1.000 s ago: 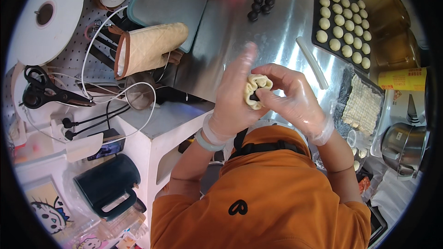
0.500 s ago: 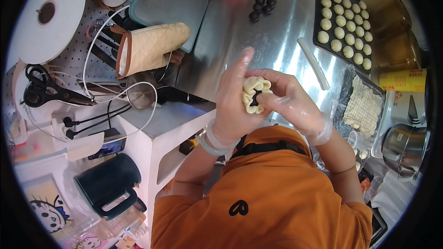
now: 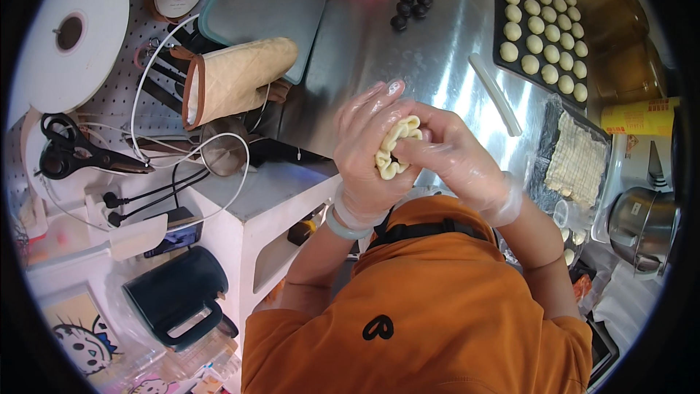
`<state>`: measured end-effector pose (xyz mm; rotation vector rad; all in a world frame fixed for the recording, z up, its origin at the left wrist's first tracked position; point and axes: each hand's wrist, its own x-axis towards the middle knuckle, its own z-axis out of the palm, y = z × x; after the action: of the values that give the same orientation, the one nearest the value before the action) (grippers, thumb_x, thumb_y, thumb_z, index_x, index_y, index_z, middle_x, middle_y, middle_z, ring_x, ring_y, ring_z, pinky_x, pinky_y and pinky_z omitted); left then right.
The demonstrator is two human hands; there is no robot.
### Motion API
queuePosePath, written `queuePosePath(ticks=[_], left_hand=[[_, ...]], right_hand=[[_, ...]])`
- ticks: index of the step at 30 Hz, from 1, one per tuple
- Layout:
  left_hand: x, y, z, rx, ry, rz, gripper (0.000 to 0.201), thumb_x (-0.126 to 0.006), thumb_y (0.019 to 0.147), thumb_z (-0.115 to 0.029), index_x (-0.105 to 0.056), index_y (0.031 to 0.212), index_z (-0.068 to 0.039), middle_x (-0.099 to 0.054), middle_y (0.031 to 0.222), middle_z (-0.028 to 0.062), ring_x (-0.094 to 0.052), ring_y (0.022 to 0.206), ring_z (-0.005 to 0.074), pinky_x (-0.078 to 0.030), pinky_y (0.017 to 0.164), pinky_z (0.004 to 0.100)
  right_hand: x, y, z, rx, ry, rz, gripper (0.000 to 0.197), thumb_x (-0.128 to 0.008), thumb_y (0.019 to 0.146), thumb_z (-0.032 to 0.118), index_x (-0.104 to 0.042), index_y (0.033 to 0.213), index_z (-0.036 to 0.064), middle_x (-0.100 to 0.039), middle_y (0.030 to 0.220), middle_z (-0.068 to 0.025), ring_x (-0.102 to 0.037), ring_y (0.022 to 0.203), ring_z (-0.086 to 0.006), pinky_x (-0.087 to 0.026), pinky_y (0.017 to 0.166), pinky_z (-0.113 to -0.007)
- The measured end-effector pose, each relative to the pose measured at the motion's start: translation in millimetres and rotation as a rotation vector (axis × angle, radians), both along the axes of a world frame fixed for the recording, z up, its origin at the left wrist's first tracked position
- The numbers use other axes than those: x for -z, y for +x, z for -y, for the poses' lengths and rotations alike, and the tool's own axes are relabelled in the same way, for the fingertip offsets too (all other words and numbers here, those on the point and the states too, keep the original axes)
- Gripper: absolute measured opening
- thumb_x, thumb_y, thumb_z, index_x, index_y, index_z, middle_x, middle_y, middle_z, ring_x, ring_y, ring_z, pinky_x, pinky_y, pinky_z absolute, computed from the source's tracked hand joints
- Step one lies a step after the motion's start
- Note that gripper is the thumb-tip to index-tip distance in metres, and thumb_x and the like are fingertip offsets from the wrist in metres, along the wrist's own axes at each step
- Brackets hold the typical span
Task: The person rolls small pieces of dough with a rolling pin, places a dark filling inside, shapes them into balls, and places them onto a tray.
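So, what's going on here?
A person in clear gloves is handling a piece of dough above a metal table. The left hand cradles it, while the right hand's thumb and fingers are at its ruffled, open edge. Nearby, pale round balls sit in rows on a black tray, and dark balls lie in two lines.

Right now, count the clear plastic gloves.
2: left glove on the left hand, right glove on the right hand, both at the pleated dough wrapper; others may be hidden.
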<state>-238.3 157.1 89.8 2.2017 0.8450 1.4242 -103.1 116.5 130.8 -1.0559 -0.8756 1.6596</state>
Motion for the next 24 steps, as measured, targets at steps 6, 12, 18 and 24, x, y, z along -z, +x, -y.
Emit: queuePosePath(ticks=[6, 12, 18, 24], left_hand=[[11, 2, 4, -0.018, -0.05, 0.073, 0.056, -0.081, 0.072, -0.014, -0.059, 0.121, 0.001, -0.061, 0.125, 0.0176, -0.059, 0.114, 0.0333, -0.049, 0.094, 0.0383], [0, -7, -5, 0.166, -0.047, -0.085, 0.059, -0.08, 0.07, -0.016, -0.057, 0.122, 0.001, -0.062, 0.124, 0.0183, -0.059, 0.114, 0.0357, -0.047, 0.097, 0.0407], [16, -5, -3, 0.076, 0.076, 0.016, 0.042, -0.078, 0.072, -0.014, -0.064, 0.11, -0.003, -0.064, 0.122, 0.0163, -0.06, 0.113, 0.036, -0.044, 0.099, 0.0416], [18, 8, 15, 0.008, -0.209, 0.277, 0.044, -0.077, 0.072, -0.011, -0.063, 0.113, -0.003, -0.061, 0.126, 0.0171, -0.058, 0.115, 0.036, -0.044, 0.098, 0.0416]], right_hand=[[-2, -2, -2, 0.055, 0.002, 0.102, 0.036, -0.061, 0.082, 0.009, -0.057, 0.115, -0.0041, -0.063, 0.096, -0.0076, -0.059, 0.084, -0.0116, -0.049, 0.076, -0.026], [3, 4, 0, 0.001, 0.152, 0.334, 0.032, -0.063, 0.081, 0.011, -0.057, 0.108, -0.0045, -0.064, 0.084, -0.008, -0.061, 0.079, -0.0118, -0.051, 0.07, -0.028], [10, -14, 12, 0.101, 0.061, 0.199, 0.03, -0.063, 0.08, 0.012, -0.058, 0.106, -0.0035, -0.057, 0.074, -0.0053, -0.052, 0.068, -0.009, -0.046, 0.062, -0.027], [5, -5, 5, 0.038, 0.199, 0.333, 0.034, -0.059, 0.085, 0.004, -0.055, 0.118, -0.001, -0.059, 0.094, -0.0015, -0.051, 0.084, -0.0073, -0.045, 0.074, -0.023]])
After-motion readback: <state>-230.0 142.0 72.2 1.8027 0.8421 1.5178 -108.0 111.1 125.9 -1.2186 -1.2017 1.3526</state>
